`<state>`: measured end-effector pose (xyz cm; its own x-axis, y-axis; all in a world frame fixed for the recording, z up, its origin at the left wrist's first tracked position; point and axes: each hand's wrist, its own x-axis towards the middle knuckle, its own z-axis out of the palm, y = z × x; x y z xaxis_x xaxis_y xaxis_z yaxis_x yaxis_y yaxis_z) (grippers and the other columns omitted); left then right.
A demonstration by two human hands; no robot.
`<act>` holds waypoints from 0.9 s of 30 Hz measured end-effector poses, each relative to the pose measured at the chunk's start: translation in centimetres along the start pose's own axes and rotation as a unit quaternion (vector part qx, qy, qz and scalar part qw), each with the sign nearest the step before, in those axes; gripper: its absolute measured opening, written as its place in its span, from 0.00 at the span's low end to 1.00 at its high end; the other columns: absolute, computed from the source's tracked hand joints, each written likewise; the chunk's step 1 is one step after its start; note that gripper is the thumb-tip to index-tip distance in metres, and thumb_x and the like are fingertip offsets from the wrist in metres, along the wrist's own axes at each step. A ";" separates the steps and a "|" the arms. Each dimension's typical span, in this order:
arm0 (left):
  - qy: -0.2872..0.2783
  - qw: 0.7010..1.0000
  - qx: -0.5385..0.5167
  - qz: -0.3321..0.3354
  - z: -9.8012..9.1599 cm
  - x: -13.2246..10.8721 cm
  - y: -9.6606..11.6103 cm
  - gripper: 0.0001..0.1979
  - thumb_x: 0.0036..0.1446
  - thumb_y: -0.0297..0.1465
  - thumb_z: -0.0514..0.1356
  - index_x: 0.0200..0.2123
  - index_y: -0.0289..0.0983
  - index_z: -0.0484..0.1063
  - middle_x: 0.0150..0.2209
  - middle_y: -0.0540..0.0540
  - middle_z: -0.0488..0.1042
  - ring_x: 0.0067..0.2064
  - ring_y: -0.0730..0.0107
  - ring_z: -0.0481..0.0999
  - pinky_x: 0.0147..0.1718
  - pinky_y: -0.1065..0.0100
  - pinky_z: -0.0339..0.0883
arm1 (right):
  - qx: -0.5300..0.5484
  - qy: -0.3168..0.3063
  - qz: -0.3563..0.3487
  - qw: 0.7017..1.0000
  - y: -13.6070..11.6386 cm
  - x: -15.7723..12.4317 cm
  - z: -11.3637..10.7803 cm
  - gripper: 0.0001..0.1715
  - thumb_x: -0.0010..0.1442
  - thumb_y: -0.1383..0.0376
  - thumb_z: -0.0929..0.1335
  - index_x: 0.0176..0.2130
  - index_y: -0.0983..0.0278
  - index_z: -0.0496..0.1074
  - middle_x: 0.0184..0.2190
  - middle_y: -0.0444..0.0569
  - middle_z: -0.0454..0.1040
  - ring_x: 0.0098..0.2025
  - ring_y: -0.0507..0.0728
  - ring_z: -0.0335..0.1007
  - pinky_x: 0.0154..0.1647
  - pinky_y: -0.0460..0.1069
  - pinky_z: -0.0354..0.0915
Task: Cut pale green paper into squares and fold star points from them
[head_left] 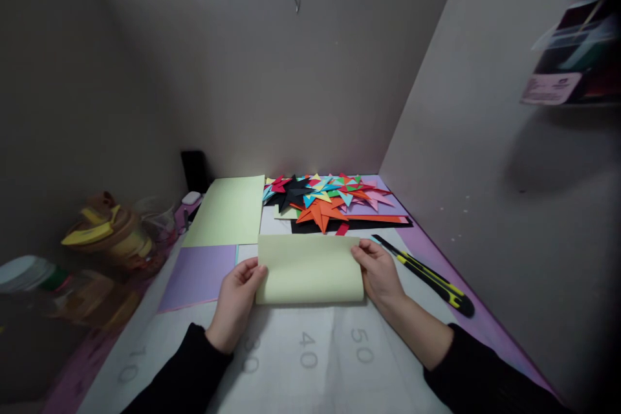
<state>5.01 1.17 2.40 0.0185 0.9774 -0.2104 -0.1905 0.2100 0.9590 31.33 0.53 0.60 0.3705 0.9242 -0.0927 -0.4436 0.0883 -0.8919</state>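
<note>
A pale green sheet of paper (310, 272) is bent over on itself, its rounded edge toward me, above the white numbered mat (334, 375). My left hand (240, 294) pinches its left edge between thumb and fingers. At the right edge, my right hand (381, 272) grips the same sheet near its upper corner. Just beyond the paper lies an orange folded paper star (323, 210). A yellow and black utility knife (429, 278) rests to the right of my right hand.
Behind are several colourful paper stars, including a black one (294, 193). Another pale green sheet (228, 210) and a purple sheet (201, 277) lie at left. Blurred jars (53, 278) and a pot (109, 233) line the left side. A plastic packet (572, 58) hangs on the right wall.
</note>
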 end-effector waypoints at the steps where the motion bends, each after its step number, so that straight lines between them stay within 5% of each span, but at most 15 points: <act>1: 0.000 1.000 0.000 0.000 0.0 0.0 0.0 0.21 0.43 0.38 0.67 0.39 0.32 0.71 0.35 0.42 0.77 0.36 0.64 0.76 0.33 0.70 0.66 | -0.002 0.000 0.000 1.000 0.0 0.0 0.0 0.15 0.39 0.61 0.76 0.28 0.62 0.70 0.24 0.42 0.73 0.25 0.52 0.66 0.29 0.48 0.63; 27: -0.009 1.000 0.008 0.002 -0.1 -0.1 0.1 0.19 0.44 0.38 0.66 0.38 0.33 0.71 0.35 0.42 0.77 0.35 0.64 0.75 0.33 0.70 0.65 | -0.012 0.001 -0.009 1.000 0.1 0.1 -0.2 0.15 0.40 0.61 0.76 0.28 0.62 0.70 0.23 0.42 0.72 0.25 0.52 0.65 0.28 0.48 0.62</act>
<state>4.94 1.11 2.47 0.0365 0.9783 -0.2040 -0.1740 0.2072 0.9627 31.47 0.57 0.45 0.3794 0.9220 -0.0771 -0.4174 0.0962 -0.9036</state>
